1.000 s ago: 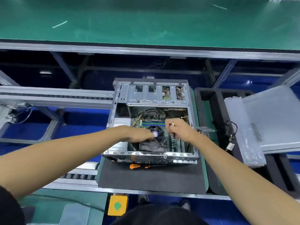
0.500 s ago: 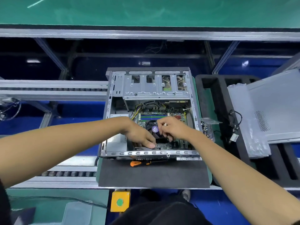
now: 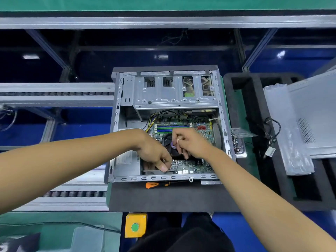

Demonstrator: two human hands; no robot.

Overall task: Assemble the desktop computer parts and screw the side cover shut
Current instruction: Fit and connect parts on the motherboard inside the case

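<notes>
Open computer case (image 3: 127, 99) lies flat, drive bays (image 3: 174, 91) farthest.

Computer case (image 3: 127, 99) bare silver-grey metal; motherboard (image 3: 201, 128) inside green, with blue and green memory slots and yellow-and-black wires (image 3: 151, 118). Screwdriver (image 3: 154, 184) has an orange handle with a black shaft, lying on a dark grey foam mat (image 3: 163, 199). Button box (image 3: 135, 225) yellow with a round green button; side cover (image 3: 316, 113) pale grey with a perforated dot patch; foam tray (image 3: 254, 179) black.
</notes>
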